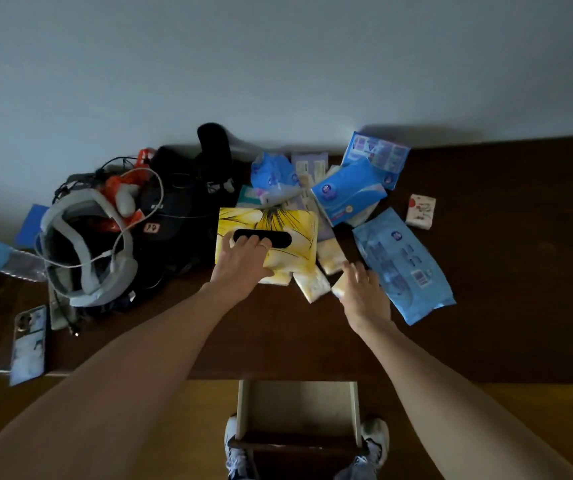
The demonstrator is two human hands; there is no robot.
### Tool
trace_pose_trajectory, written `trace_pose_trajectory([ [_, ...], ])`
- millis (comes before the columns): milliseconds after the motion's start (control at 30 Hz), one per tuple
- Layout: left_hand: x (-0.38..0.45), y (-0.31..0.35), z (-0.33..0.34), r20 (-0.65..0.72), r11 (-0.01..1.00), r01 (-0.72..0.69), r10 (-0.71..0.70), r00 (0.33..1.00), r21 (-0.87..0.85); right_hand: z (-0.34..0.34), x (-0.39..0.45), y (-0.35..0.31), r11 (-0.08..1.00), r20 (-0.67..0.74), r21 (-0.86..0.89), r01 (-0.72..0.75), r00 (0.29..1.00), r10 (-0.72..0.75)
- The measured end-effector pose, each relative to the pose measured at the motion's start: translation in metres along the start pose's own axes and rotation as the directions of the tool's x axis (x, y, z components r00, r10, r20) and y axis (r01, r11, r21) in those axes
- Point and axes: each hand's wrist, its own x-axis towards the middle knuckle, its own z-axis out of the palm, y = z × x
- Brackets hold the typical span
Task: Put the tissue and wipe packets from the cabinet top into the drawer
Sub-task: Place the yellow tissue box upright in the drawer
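Where the left hand [243,258] lies across the yellow tissue box [267,239], its fingers curl into the black slot and grip the box, hiding the front edge and a small pale packet [275,278] beneath. At three o'clock of it the right hand [361,289] closes loosely on another small packet [338,288], mostly covered; whether the grip is firm I cannot tell. Blue wipe packs [404,265] and tissue packets [349,195] crowd the cabinet top [520,271] from twelve to three o'clock, overlapping so their edges blur. At nine o'clock a black bag [181,209], headset [84,251] and cables press against the box. Bare wood stays free at six o'clock, leading to the open drawer [298,410], its front cut off between two shoes [376,434].
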Motion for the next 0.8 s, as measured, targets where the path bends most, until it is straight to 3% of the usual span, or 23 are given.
trace_pose_trajectory([
  [200, -0.106, -0.008, -0.014, -0.120, 0.993, 0.092, -0.100, 0.988, -0.073, -0.025, -0.016, -0.008, 1.000, 0.153, -0.003, -0.013, 0.988, 0.014],
  [367, -0.209, -0.012, 0.026, -0.133, 0.979, -0.085, 0.061, 0.989, -0.184, -0.017, -0.089, -0.013, 1.000, 0.307, 0.016, -0.025, 0.952, 0.019],
  [433, -0.241, -0.008, 0.052, -0.131, 0.954, -0.166, 0.137, 0.982, -0.250, -0.009, -0.124, -0.014, 0.997, 0.302, 0.058, -0.044, 0.953, 0.025],
  [567, -0.274, 0.003, 0.118, 0.015, 0.922, -0.234, 0.250, 0.968, -0.308, 0.035, -0.187, -0.014, 0.989, 0.322, 0.146, -0.023, 0.946, -0.026],
  [667, -0.282, 0.012, 0.172, 0.087, 0.911, -0.270, 0.310, 0.947, -0.312, 0.085, -0.211, -0.014, 0.955, 0.455, 0.286, -0.079, 0.888, -0.063],
  [800, -0.277, 0.035, 0.246, 0.185, 0.912, -0.305, 0.362, 0.914, -0.275, 0.162, -0.213, -0.008, 0.929, 0.635, 0.315, -0.194, 0.770, -0.054],
])
